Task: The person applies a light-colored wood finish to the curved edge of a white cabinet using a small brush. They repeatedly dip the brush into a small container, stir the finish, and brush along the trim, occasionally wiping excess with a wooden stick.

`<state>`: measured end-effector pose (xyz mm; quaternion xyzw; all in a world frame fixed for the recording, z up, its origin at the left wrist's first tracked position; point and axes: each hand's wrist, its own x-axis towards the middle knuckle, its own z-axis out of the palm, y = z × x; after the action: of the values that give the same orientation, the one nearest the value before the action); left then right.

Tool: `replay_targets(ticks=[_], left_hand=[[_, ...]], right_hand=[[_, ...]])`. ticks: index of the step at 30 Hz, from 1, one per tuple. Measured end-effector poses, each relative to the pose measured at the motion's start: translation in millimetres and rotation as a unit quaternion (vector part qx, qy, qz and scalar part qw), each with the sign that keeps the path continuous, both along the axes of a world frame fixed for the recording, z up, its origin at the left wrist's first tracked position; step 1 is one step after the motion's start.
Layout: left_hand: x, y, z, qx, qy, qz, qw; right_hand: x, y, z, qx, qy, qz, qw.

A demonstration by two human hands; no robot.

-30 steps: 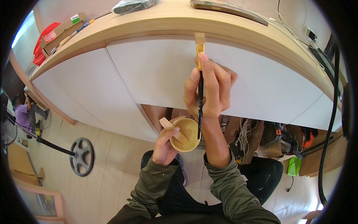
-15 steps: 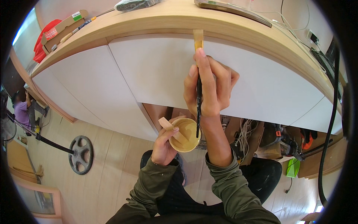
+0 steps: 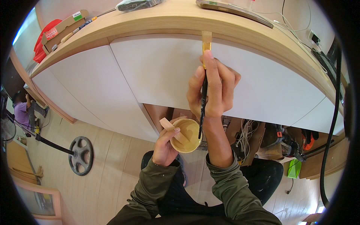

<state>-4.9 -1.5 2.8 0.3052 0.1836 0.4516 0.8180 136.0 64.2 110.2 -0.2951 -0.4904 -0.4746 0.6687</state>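
Observation:
My right hand (image 3: 215,84) is closed round a flat paintbrush (image 3: 204,80) with a black handle and a gold ferrule. Its bristles touch the front edge of the wooden countertop (image 3: 161,30), just above the white cabinet front (image 3: 157,67). Lower down, my left hand (image 3: 165,146) grips a paper cup (image 3: 190,145) with pale yellow-beige liquid in it. A flat wooden stick (image 3: 168,126) leans in the cup, its upper end by my left thumb. The tail of the brush handle hangs over the cup's right side.
On the countertop lie a cardboard box (image 3: 62,32), another brush (image 3: 77,30) and a plastic-wrapped item (image 3: 137,3). Under the cabinet, an open recess holds cable bundles (image 3: 245,137) and tools. A round stand base (image 3: 81,155) stands on the floor; a person (image 3: 24,112) crouches far left.
My right hand and the paintbrush have shifted slightly to the right along the countertop edge. My left hand and the cup have stayed in place.

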Motion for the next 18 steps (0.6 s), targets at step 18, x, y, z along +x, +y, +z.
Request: replay_targets(ticks=[18], left_hand=[[1,5,-7,-0.008,-0.002,-0.005,1.000]], right_hand=[[18,-19,1,-0.033,-0.035,0.052,0.997]])
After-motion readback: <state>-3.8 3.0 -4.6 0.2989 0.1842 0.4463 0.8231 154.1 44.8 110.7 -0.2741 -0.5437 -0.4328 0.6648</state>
